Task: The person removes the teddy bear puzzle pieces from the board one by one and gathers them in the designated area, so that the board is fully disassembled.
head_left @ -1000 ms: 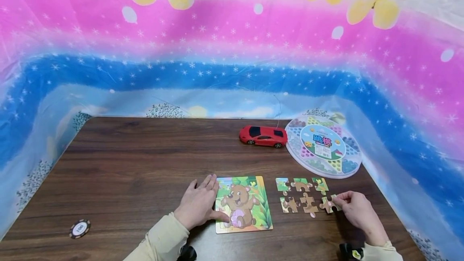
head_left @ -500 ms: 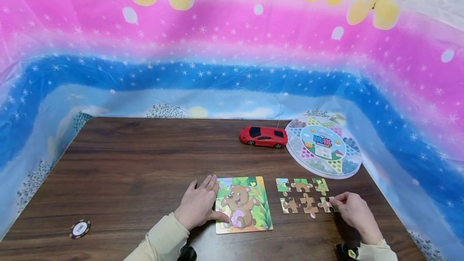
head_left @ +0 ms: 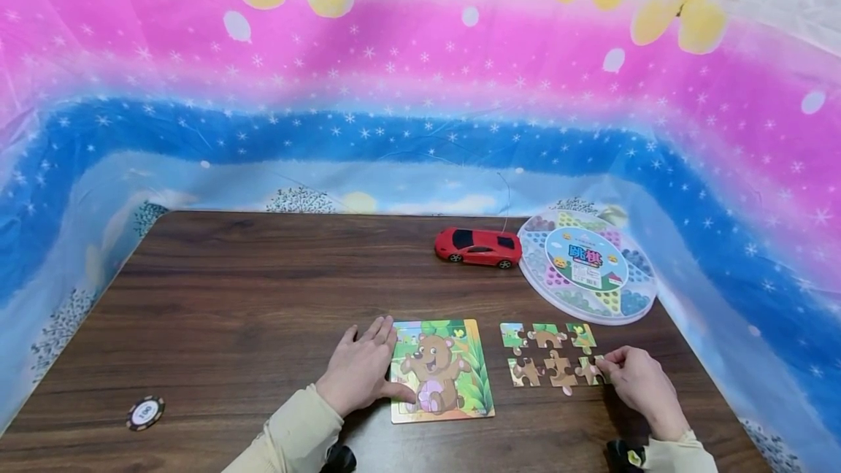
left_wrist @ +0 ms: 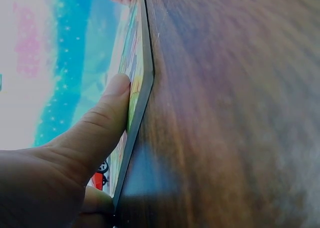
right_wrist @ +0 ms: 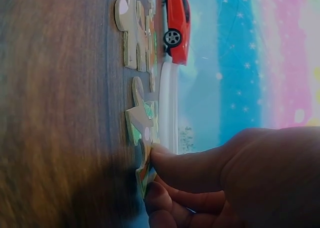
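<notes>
A square bear jigsaw board [head_left: 442, 378] lies flat on the table. My left hand [head_left: 361, 369] rests at its left edge, fingers fairly straight; in the left wrist view the thumb [left_wrist: 95, 125] presses on its face. To the right, several loose puzzle pieces [head_left: 545, 336] lie in two rows. My right hand [head_left: 644, 385] pinches the lower row's rightmost puzzle piece [head_left: 588, 371] by its right side. In the right wrist view, the thumb [right_wrist: 187, 168] is on that piece, low at the table; the fingers behind it are partly hidden.
Behind the pieces lies a round Chinese checkers set [head_left: 588, 265], with a red toy car [head_left: 478, 247] left of it. A poker chip [head_left: 145, 413] lies at the table's front left. A printed cloth [head_left: 420, 141] hangs round the table's back and sides.
My right hand has shifted slightly left with its puzzle piece, bringing it nearer the middle piece of the lower row. The left hand and the board have stayed in place.
</notes>
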`<action>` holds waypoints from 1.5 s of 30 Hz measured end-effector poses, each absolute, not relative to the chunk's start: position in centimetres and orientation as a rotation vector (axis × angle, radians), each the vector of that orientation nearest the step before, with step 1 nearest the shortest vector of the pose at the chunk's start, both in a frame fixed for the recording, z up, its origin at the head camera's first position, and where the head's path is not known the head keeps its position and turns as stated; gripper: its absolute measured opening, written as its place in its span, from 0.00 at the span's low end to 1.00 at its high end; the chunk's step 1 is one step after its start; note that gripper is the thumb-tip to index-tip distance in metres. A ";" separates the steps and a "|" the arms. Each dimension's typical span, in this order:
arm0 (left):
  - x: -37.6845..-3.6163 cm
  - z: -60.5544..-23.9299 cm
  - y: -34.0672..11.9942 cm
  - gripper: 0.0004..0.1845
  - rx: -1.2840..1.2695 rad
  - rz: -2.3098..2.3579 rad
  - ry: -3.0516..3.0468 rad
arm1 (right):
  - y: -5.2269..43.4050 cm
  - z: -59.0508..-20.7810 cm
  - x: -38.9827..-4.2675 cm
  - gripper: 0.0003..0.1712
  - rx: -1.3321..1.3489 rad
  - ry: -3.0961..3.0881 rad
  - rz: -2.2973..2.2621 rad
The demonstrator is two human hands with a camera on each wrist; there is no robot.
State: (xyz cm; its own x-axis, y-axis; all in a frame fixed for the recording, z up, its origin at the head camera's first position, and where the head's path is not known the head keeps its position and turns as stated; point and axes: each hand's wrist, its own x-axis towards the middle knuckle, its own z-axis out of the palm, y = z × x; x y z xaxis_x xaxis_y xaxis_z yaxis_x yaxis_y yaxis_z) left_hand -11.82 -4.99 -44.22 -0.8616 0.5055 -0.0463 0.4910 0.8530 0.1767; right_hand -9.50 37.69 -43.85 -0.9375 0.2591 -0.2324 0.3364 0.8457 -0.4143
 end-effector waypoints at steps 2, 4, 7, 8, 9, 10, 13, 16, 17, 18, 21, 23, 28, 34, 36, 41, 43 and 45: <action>-11.8 -44.2 -5.0 0.58 0.789 0.242 2.935 | 37.6 -43.8 -9.5 0.14 0.474 2.858 -0.674; -11.8 -44.2 -5.0 0.58 0.789 0.245 2.936 | 37.6 -43.8 -9.6 0.15 0.486 2.859 -0.659; -11.7 -44.1 -5.0 0.58 0.792 0.250 2.939 | 37.6 -43.8 -9.6 0.15 0.497 2.860 -0.636; -11.7 -44.1 -5.0 0.58 0.791 0.251 2.940 | 37.6 -43.8 -9.6 0.15 0.497 2.864 -0.627; -11.7 -44.1 -5.0 0.58 0.791 0.251 2.941 | 37.6 -43.8 -9.7 0.15 0.498 2.866 -0.618; -11.7 -44.1 -5.0 0.58 0.791 0.251 2.942 | 37.6 -43.8 -9.7 0.15 0.500 2.867 -0.611; -11.7 -44.1 -5.0 0.58 0.790 0.251 2.942 | 37.5 -43.9 -9.8 0.15 0.518 2.869 -0.594; -11.7 -44.0 -5.0 0.58 0.792 0.259 2.941 | 37.3 -43.9 -9.8 0.14 0.546 2.872 -0.586; -11.7 -44.0 -5.0 0.58 0.792 0.261 2.943 | 37.3 -43.9 -9.8 0.14 0.552 2.874 -0.585; -11.7 -44.1 -5.0 0.58 0.793 0.262 2.944 | 37.3 -43.9 -9.9 0.14 0.556 2.878 -0.584; -11.8 -44.0 -5.0 0.58 0.792 0.262 2.947 | 37.3 -43.9 -9.8 0.14 0.556 2.890 -0.605; -11.8 -44.1 -5.0 0.59 0.789 0.258 2.947 | 37.4 -43.9 -9.7 0.15 0.545 2.885 -0.641; -11.9 -44.2 -5.0 0.59 0.781 0.251 2.942 | 38.0 -43.7 -9.4 0.21 0.524 2.875 -0.718; -11.8 -44.2 -5.1 0.59 0.783 0.254 2.943 | 37.1 -42.9 -9.4 0.29 0.498 2.915 -0.724; -11.8 -44.2 -5.1 0.59 0.786 0.259 2.943 | 36.4 -42.6 -9.5 0.30 0.462 2.921 -0.738; -11.8 -44.2 -5.1 0.61 0.801 0.262 2.944 | 33.7 -41.8 -9.9 0.29 0.373 2.956 -0.767; -11.8 -44.2 -5.1 0.62 0.809 0.260 2.946 | 32.5 -41.5 -10.1 0.30 0.329 2.982 -0.771; -11.7 -44.2 -5.1 0.63 0.817 0.258 2.953 | 31.3 -41.1 -10.3 0.31 0.284 3.000 -0.785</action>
